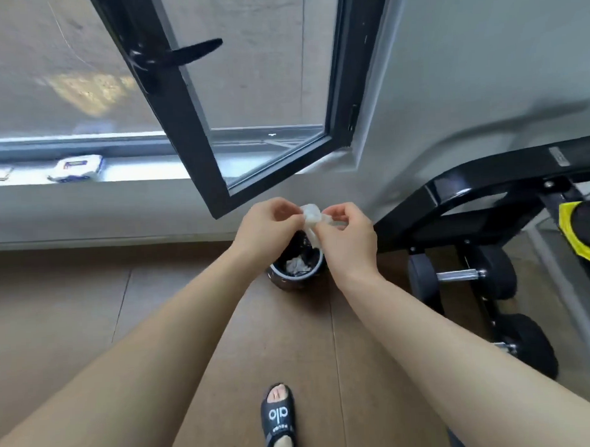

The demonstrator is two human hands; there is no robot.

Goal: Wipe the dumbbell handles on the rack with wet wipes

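A crumpled white wet wipe (311,216) is pinched between my left hand (267,229) and my right hand (347,236), held above a small dark bin (295,276). The bin stands on the floor and has used wipes inside. The black dumbbell rack (470,197) stands at the right. On it are a dumbbell with a chrome handle (459,275), a lower black dumbbell (528,345) and a yellow-ended one (585,230). A pack of wet wipes (77,167) lies on the window sill at the left.
An open black-framed window (195,103) swings inward just beyond my hands, its handle pointing right. The sill (144,171) runs along the left wall. My foot in a black sandal (278,418) stands on the brown floor below.
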